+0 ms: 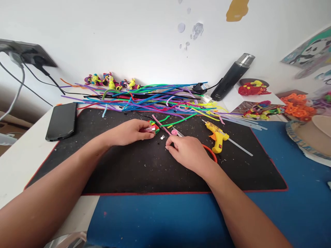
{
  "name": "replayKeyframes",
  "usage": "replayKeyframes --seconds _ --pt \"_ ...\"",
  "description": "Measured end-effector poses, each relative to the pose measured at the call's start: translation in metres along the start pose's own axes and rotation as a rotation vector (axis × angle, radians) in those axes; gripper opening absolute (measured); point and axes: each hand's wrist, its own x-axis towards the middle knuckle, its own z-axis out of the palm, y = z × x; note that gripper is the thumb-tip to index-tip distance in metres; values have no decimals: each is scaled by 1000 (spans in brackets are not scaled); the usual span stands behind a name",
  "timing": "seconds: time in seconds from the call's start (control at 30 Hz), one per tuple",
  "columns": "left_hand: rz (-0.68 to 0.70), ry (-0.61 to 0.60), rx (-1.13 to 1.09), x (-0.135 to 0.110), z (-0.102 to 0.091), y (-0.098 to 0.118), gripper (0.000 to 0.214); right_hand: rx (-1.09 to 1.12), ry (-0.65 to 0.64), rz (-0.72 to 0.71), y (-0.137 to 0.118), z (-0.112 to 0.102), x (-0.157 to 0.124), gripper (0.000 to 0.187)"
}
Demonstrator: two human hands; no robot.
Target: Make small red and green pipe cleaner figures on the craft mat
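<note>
My left hand is closed around a small craft piece in red and green, seemingly bent pipe cleaners, with a pale bit showing at the fingertips. Thumb and fingers of my right hand are drawn together low over the black mat; whatever they may pinch is hidden. Just beyond its knuckles lie a pink coil and a pink pipe cleaner. Two tiny white discs rest between the hands. An orange loop shows partly from under my right hand.
A yellow glue gun with its glue stick lies right of my hand. Loose pipe cleaners pile along the wall. A phone sits left, a dark flask leans at the back right. Finished small figures stand behind the pile.
</note>
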Motion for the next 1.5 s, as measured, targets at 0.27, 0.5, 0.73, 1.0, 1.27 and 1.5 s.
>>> replayKeyframes --seconds 0.27,0.5,0.73,1.0,1.27,1.5 --pt "10 -27 -92 1 1 -6 37 58 -2 56 0 -5 2 10" --pt "21 -72 -54 2 0 -7 40 23 -57 79 -6 -9 1 10" --pt "5 -52 -41 2 1 -3 41 -50 -59 79 -10 -5 2 7" --pt "11 -49 -111 2 0 0 42 100 10 78 -4 0 2 10" --pt "130 -68 -138 -7 8 27 35 717 -12 260 -4 -11 1 16" --pt "86 -92 -54 -10 17 37 35 801 -15 272 -4 -15 1 18"
